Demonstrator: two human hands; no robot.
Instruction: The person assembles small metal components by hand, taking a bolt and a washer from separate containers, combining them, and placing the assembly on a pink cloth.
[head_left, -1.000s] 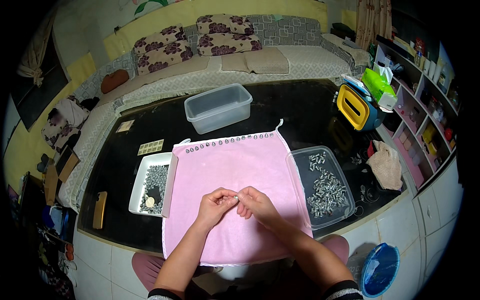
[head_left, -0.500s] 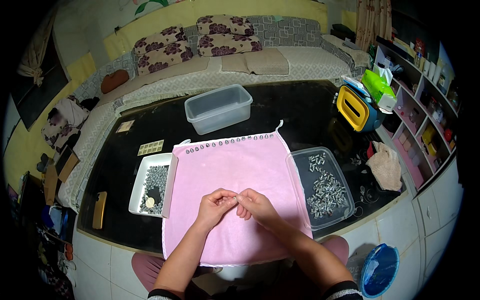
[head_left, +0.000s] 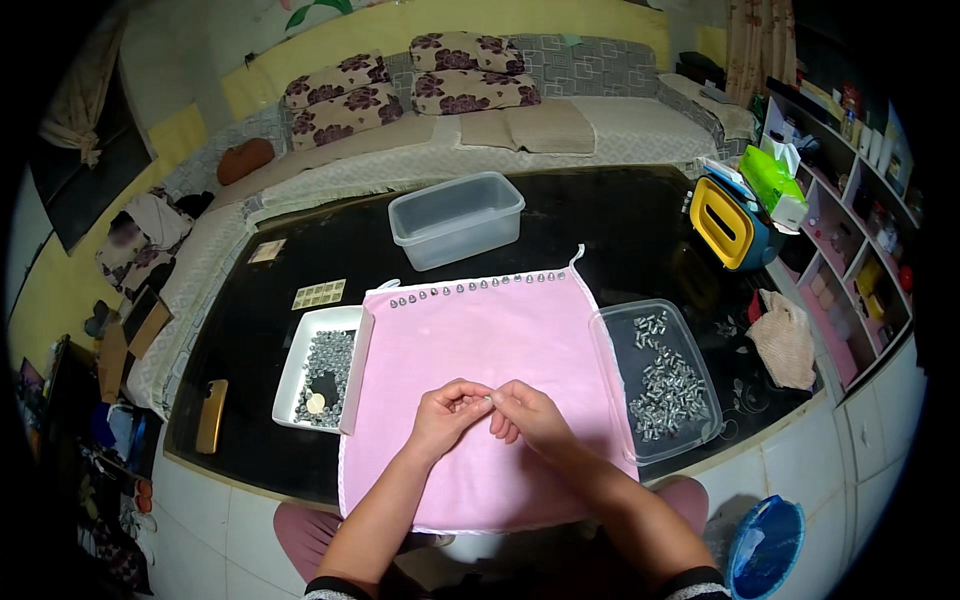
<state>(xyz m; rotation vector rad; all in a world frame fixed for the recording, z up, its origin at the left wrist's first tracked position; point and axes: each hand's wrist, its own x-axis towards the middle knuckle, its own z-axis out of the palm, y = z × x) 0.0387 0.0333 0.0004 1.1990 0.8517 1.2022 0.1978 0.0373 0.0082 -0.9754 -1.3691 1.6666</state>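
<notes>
Over the middle of a pink cloth [head_left: 480,340], my left hand [head_left: 448,415] and my right hand [head_left: 530,410] meet fingertip to fingertip. Both are closed in a pinch around a small piece that is mostly hidden by the fingers. Along the cloth's far edge runs a row of small silvery metal pieces [head_left: 478,286]. Left of the cloth, a white box [head_left: 290,375] holds many small grey metal parts [head_left: 330,360] and a pale round disc [head_left: 316,403]. To the right, a clear shallow tray [head_left: 705,400] contains a pile of shiny cylindrical metal parts [head_left: 668,390].
A clear plastic bin [head_left: 455,240] stands beyond the cloth on the black table [head_left: 250,310]. A gold phone [head_left: 211,417] and a sheet of pale labels [head_left: 318,293] lie left. At right are a blue-and-yellow box [head_left: 725,225] and a beige cloth [head_left: 782,340]; a blue bucket [head_left: 765,548] stands on the floor.
The whole view has shifted slightly, so the scene sits a little further right. My hands keep the same pinch together over the cloth.
</notes>
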